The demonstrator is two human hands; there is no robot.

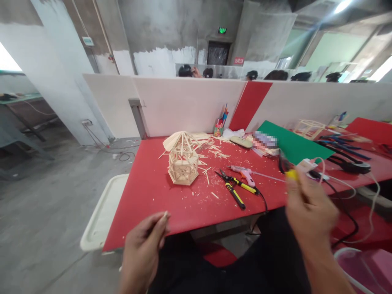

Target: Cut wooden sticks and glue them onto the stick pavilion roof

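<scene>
My left hand (143, 247) is closed in a pinch at the near edge of the red table. A small pale wooden stick piece (165, 214) pokes out between its thumb and fingertips. Raised at the right, my right hand (310, 208) grips a blurred yellow object (292, 175); its exact kind cannot be made out. On the table stands a small pavilion model (183, 163) of thin wooden sticks, with a partly covered pointed roof. Black-and-yellow pliers (234, 190) lie open to its right, beside a pink hot glue gun (245, 173).
Loose sticks and scraps (214, 149) litter the red table (137, 196) behind the model. A green board (294, 143), white power strip (306, 165) and cables lie at right. A pen holder (219, 127) stands by the white partition (183, 106); people's heads show beyond it.
</scene>
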